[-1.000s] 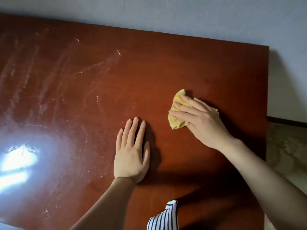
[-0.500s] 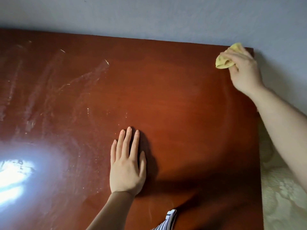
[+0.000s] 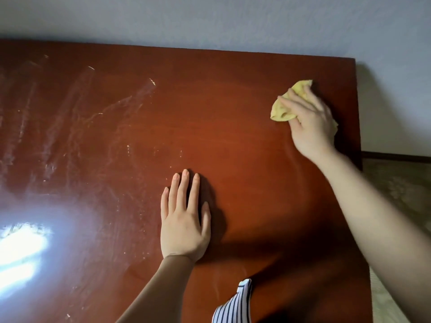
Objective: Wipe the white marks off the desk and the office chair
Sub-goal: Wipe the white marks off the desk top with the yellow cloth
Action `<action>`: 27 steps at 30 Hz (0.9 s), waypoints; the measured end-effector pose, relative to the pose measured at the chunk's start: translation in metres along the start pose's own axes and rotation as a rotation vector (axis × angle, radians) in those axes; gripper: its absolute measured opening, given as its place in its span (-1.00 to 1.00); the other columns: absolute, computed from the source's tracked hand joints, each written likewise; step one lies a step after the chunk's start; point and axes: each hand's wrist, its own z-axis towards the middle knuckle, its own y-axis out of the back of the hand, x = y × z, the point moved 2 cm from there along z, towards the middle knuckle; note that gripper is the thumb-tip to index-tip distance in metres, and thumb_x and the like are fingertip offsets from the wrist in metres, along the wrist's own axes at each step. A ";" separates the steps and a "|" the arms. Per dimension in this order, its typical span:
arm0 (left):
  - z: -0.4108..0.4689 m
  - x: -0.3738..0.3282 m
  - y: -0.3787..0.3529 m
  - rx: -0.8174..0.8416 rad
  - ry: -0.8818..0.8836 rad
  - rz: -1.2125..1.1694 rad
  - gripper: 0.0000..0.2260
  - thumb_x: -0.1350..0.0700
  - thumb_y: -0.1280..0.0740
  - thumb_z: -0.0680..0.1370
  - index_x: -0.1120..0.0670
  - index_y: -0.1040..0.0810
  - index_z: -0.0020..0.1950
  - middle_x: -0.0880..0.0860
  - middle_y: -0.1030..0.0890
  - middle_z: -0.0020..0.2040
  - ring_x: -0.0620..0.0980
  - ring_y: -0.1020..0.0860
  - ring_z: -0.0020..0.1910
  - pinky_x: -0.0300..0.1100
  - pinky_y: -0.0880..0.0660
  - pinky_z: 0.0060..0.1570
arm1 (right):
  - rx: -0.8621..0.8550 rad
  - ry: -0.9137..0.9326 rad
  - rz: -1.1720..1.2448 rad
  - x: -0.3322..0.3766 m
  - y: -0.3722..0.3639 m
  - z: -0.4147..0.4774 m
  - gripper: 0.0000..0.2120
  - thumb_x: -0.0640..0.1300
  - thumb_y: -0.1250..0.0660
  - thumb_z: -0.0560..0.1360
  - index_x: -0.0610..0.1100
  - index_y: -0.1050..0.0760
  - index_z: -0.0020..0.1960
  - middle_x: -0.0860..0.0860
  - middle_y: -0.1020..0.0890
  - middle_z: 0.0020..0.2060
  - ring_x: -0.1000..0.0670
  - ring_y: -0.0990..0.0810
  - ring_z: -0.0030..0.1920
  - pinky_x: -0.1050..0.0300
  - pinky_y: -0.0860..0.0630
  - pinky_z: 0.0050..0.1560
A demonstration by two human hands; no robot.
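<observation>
Right hand (image 3: 310,127): your fingers curl over a bunched yellow cloth (image 3: 283,110) and grasp it, pressing it down on the red-brown bench (image 3: 233,117). The hand is slightly blurred. Cloth shows past the fingertips, on the thumb side, and a little at the outer edge of the hand. The hand sits close to the bench's far right corner, with the right edge just beyond the little-finger side and the pale wall (image 3: 233,22) past the fingertips.

Left hand (image 3: 184,220): released, palm down flat on the bench, fingers straight and close together, thumb alongside. It holds nothing. It lies well apart from the right hand, nearer your body and to that hand's thumb side.

White marks (image 3: 77,117): smears and streaks cover the bench out to the left of the left hand, a few small flecks sitting just beyond its fingertips. The stretch between the two hands looks even in colour.

Further left of the left hand, near the bench's front edge, there is a bright glare (image 3: 21,248). Below the left wrist, a blue-and-white striped garment (image 3: 233,304) overlaps the near edge. To the right of the right forearm, patterned floor (image 3: 401,194) is visible.
</observation>
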 end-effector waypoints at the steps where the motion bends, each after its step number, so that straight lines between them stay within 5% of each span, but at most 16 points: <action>1: 0.000 0.000 0.000 -0.005 0.000 -0.002 -0.49 -0.01 -0.03 0.58 0.12 -0.25 0.51 0.12 -0.24 0.51 0.08 -0.08 0.52 -0.09 0.12 0.48 | 0.023 0.030 -0.001 0.009 -0.002 -0.015 -0.54 -0.31 -0.22 0.53 0.03 -0.41 0.37 0.06 -0.41 0.38 -0.03 -0.16 0.48 -0.08 -0.07 0.46; 7: -0.001 0.002 -0.001 -0.047 0.003 -0.027 -0.49 -0.04 -0.01 0.59 0.11 -0.23 0.51 0.09 -0.21 0.52 0.06 -0.06 0.53 -0.13 0.17 0.48 | 0.163 0.325 0.015 0.058 -0.011 -0.109 -0.51 -0.34 -0.28 0.45 -0.03 -0.47 0.34 0.03 -0.47 0.34 -0.07 -0.25 0.45 -0.11 -0.19 0.42; 15: -0.004 0.002 0.000 -0.056 0.001 -0.057 -0.50 -0.06 0.05 0.61 0.07 -0.21 0.53 0.06 -0.18 0.54 0.03 -0.02 0.54 -0.15 0.20 0.49 | 0.366 0.693 -0.008 0.069 -0.008 -0.179 -0.55 -0.26 -0.08 0.54 0.03 -0.45 0.35 0.07 -0.43 0.36 -0.02 -0.22 0.47 -0.03 -0.14 0.45; 19: -0.004 0.001 0.001 -0.035 0.012 -0.058 -0.50 -0.08 0.08 0.62 0.06 -0.20 0.53 0.04 -0.17 0.54 0.01 -0.01 0.54 -0.16 0.24 0.49 | 0.442 0.639 -0.071 0.069 -0.018 -0.140 -0.53 -0.26 -0.07 0.54 0.05 -0.37 0.39 0.07 -0.38 0.39 -0.05 -0.24 0.46 -0.04 -0.19 0.44; 22: -0.004 0.000 0.001 -0.018 0.020 -0.069 -0.50 -0.08 0.07 0.62 0.04 -0.19 0.53 0.03 -0.15 0.54 -0.02 0.03 0.53 -0.14 0.24 0.49 | 0.522 0.443 -0.044 0.083 -0.033 -0.106 -0.41 -0.18 -0.28 0.48 0.10 -0.23 0.46 -0.02 -0.40 0.39 -0.16 -0.38 0.36 -0.04 -0.40 0.26; 27: -0.003 0.002 0.001 -0.001 0.014 -0.073 -0.52 -0.05 0.02 0.62 0.06 -0.19 0.53 0.03 -0.14 0.54 0.00 0.01 0.54 -0.05 0.14 0.50 | 0.296 0.485 -0.089 0.090 -0.030 -0.011 -0.51 -0.38 -0.20 0.52 0.01 -0.42 0.37 0.06 -0.41 0.38 -0.01 -0.18 0.48 -0.01 -0.10 0.43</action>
